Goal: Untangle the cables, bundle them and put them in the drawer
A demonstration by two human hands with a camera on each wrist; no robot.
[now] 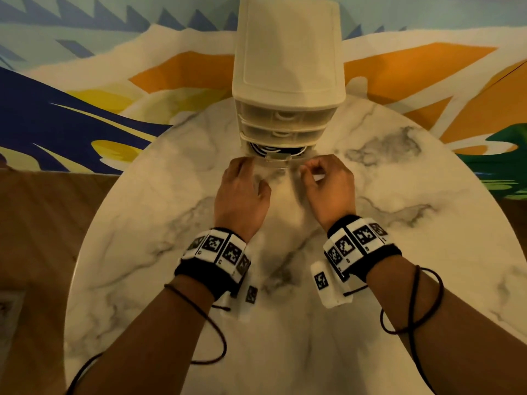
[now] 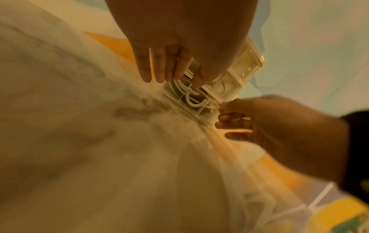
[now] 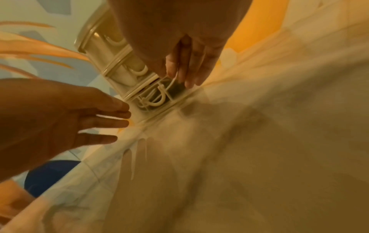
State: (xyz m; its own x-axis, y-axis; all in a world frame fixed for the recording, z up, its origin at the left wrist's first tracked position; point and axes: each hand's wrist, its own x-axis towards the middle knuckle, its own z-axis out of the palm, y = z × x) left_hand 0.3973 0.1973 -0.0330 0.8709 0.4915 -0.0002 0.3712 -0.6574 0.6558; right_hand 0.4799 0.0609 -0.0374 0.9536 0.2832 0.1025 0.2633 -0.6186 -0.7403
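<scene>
A white three-drawer unit (image 1: 288, 67) stands at the far side of the marble table (image 1: 159, 229). Its bottom drawer (image 1: 275, 160) is pulled out a little, and coiled black and white cables (image 1: 268, 149) show inside it. My left hand (image 1: 242, 165) lies with straight fingers against the left end of the drawer front. In the left wrist view, the left hand (image 2: 169, 71) has its thumb on the clear front (image 2: 191, 102). My right hand (image 1: 312, 169) is curled, thumb and forefinger pinched at the drawer's right front corner. The right wrist view shows the right hand's fingertips (image 3: 187, 78) on that front's edge (image 3: 153, 100).
The two upper drawers (image 1: 282, 121) are closed. Thin black cords (image 1: 211, 323) from the wrist bands trail along both forearms. The round table's edge curves off left to a wooden floor (image 1: 37, 238); a painted wall (image 1: 85, 81) rises behind the unit.
</scene>
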